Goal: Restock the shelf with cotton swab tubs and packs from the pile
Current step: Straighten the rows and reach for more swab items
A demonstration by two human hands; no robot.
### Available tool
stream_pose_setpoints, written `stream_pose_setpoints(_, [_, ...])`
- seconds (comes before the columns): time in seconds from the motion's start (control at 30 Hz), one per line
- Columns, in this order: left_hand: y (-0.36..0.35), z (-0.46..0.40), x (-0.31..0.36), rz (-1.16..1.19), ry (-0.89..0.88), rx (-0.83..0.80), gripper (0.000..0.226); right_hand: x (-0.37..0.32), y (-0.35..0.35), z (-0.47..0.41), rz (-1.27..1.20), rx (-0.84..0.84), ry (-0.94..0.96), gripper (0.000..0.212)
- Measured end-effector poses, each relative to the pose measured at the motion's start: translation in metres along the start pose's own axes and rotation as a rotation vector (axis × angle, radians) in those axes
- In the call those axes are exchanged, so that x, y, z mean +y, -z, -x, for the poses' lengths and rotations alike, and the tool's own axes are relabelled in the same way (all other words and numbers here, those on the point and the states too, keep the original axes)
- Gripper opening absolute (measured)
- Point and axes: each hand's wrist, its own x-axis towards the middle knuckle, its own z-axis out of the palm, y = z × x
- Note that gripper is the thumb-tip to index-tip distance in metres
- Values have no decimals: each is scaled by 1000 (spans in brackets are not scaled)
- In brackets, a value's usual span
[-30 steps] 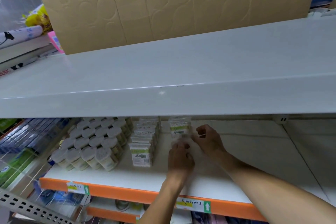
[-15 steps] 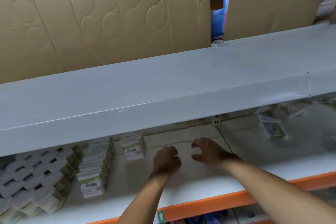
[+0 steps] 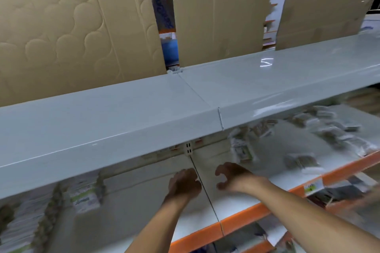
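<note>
while the left hand [image 3: 183, 183] curls loosely, right hand [image 3: 232, 176] fingers spread apart, both empty above the shelf [image 3: 131, 207].

The upper shelf [image 3: 144, 113] looks like painted metal, smooth and faintly glossy, catching light streaks. Cardboard sheets [image 3: 222, 12] behind it are matt brown, one torn ragged along its top, another [image 3: 61, 26] embossed with curved quilted lines.

A shop aisle: long white metal shelving [image 3: 127, 121] with orange front rails [image 3: 242, 219], a price label [image 3: 313, 186] at four o'clock, packaged goods [image 3: 84, 196] at eight o'clock, flattened cardboard [image 3: 218, 14] at twelve.
</note>
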Motion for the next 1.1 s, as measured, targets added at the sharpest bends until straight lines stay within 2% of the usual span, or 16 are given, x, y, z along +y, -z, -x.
stream_pose_setpoints(0.3, [-47, -17, 110, 25, -41, -75, 28, 112, 36, 31, 42, 46, -106, 54])
stream_pose_setpoints(0.57, [-84, -26, 174, 25, -44, -82, 31, 195, 55, 54, 190, 245, -242, 53])
stream_pose_setpoints(0.77, [-89, -35, 195, 2, -66, -46, 35, 226, 48, 54, 221, 302, -366, 61])
stream_pose_setpoints(0.9, [-82, -47, 193, -3, -71, -20, 36, 232, 43, 51, 233, 347, -414, 53])
stream_pose_setpoints(1.0, [-78, -59, 191, -13, -90, 7, 39, 234, 46, 45, 191, 359, -406, 45])
stream_pose_setpoints(1.1, [-77, -70, 190, -22, -84, 45, 40, 234, 55, 32, 49, 360, -351, 46])
